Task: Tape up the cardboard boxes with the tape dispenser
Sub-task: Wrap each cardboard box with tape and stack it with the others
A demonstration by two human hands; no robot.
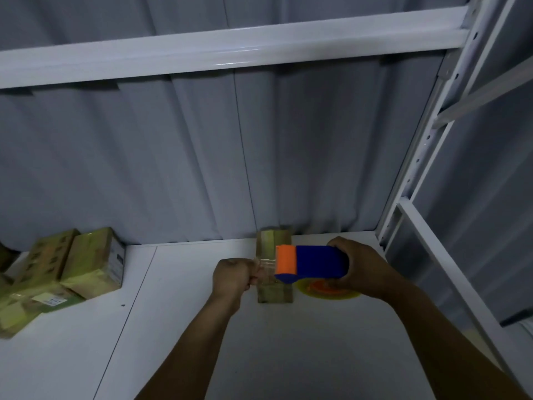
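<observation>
A small cardboard box (274, 236) lies on the white shelf board (173, 327), against the grey curtain at the back. My right hand (357, 268) grips the blue and orange tape dispenser (310, 262), held just above the box. A clear strip of tape (266, 268) runs left from the dispenser's orange head. My left hand (232, 275) pinches the free end of that strip over the box's left side. The yellow tape roll (326, 293) shows under the dispenser, partly hidden by my right hand.
Several taped cardboard boxes (86, 264) are piled at the shelf's left end. A white upright post (427, 145) and a side rail close off the right side. A white crossbeam (230, 50) runs overhead.
</observation>
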